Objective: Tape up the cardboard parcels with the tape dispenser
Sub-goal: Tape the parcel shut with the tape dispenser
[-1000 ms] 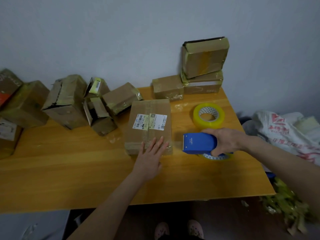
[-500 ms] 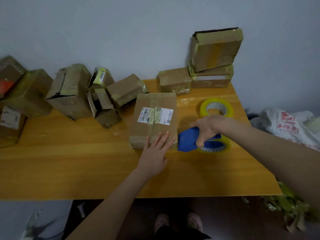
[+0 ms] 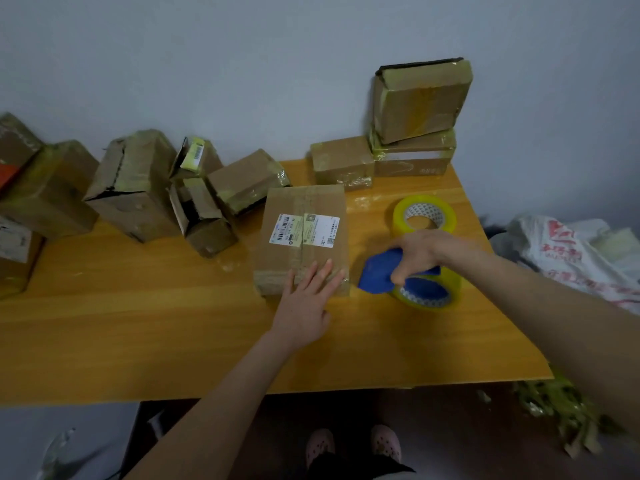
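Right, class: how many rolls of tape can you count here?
2: a loose roll beyond the right hand, and a second roll in the blue dispenser it grips.

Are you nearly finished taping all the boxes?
Not yet. The stacked boxes at the back right already look wrapped in shiny tape. Right now the left hand presses flat on the labelled box while the right hand grips the blue tape dispenser beside it. The torn box and the small open box on the left gape open, so they look left to do.
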A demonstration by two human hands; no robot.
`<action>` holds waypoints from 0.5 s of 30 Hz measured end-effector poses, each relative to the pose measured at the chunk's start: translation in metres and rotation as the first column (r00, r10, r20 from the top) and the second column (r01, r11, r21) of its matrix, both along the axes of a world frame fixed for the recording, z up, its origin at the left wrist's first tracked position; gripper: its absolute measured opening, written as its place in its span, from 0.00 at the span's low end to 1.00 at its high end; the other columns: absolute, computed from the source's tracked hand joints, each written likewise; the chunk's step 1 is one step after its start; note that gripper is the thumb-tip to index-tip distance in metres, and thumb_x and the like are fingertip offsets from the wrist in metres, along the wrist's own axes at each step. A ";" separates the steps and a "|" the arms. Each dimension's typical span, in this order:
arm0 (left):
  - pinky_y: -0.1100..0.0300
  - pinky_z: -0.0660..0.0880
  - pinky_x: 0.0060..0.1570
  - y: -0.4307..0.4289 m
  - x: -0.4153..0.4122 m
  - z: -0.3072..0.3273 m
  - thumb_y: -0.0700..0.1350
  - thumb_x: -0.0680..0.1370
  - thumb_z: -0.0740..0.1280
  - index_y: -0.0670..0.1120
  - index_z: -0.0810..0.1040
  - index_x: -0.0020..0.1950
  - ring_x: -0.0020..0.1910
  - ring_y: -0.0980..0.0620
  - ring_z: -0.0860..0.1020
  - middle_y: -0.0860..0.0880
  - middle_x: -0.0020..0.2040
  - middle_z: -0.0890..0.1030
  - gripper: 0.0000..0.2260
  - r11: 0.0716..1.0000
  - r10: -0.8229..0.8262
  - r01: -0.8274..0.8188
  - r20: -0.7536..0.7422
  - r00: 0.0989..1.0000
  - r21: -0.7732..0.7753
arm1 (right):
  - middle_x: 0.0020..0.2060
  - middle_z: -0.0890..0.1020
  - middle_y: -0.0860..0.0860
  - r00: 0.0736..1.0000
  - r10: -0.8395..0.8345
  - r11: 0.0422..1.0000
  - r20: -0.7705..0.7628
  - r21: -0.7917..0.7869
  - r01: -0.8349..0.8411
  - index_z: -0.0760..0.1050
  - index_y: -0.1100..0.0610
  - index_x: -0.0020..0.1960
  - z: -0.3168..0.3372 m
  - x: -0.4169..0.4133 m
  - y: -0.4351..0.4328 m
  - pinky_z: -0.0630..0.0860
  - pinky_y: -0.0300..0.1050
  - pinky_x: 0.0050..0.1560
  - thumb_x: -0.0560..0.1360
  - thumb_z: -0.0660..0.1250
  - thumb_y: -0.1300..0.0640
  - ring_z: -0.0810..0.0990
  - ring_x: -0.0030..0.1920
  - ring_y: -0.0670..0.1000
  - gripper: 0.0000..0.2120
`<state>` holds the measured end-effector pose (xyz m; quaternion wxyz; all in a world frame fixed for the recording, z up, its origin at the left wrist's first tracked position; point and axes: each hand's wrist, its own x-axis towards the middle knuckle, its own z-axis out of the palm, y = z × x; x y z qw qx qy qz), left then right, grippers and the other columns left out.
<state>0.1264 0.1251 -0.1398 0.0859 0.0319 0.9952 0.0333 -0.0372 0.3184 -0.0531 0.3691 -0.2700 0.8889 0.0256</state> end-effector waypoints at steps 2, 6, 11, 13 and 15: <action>0.42 0.37 0.72 0.002 0.001 0.000 0.47 0.78 0.58 0.58 0.39 0.77 0.77 0.50 0.38 0.54 0.78 0.39 0.35 1.000 0.009 -0.009 -0.005 1.000 -0.004 | 0.53 0.77 0.52 0.964 -0.238 0.938 0.116 -0.231 0.259 0.72 0.52 0.61 -0.002 -0.010 0.017 0.74 0.45 0.43 0.63 0.74 0.47 0.78 0.49 0.53 0.28; 0.43 0.35 0.71 0.002 0.000 0.000 0.49 0.78 0.58 0.58 0.38 0.77 0.77 0.50 0.38 0.53 0.78 0.38 0.35 1.000 0.000 0.000 -0.003 1.000 -0.010 | 0.50 0.81 0.53 0.581 -0.604 0.405 0.545 -0.418 0.813 0.76 0.56 0.59 -0.039 0.006 0.031 0.76 0.45 0.41 0.70 0.74 0.55 0.80 0.45 0.53 0.19; 0.46 0.37 0.72 0.004 0.002 0.002 0.50 0.80 0.56 0.56 0.40 0.77 0.77 0.50 0.39 0.49 0.78 0.38 0.32 0.999 0.028 -0.027 -0.036 0.999 0.039 | 0.50 0.82 0.57 0.192 -0.584 0.078 0.788 -0.181 0.980 0.77 0.60 0.61 -0.075 0.030 0.025 0.79 0.51 0.44 0.73 0.72 0.50 0.81 0.47 0.56 0.21; 0.51 0.43 0.74 0.002 0.004 0.006 0.49 0.81 0.56 0.52 0.46 0.78 0.77 0.50 0.46 0.48 0.79 0.43 0.28 0.985 0.099 -0.084 -0.098 0.990 0.151 | 0.53 0.81 0.57 0.249 -0.633 0.102 0.733 -0.240 0.965 0.76 0.61 0.62 -0.077 0.031 0.023 0.78 0.54 0.50 0.74 0.71 0.47 0.80 0.51 0.57 0.23; 0.56 0.55 0.73 -0.005 0.010 0.014 0.46 0.82 0.57 0.47 0.58 0.77 0.76 0.50 0.56 0.49 0.78 0.55 0.23 0.914 0.256 -0.181 -0.172 0.951 0.363 | 0.54 0.80 0.56 0.476 -0.737 0.311 0.480 -0.384 0.869 0.74 0.60 0.64 -0.073 0.030 0.023 0.75 0.54 0.50 0.76 0.68 0.45 0.78 0.50 0.56 0.24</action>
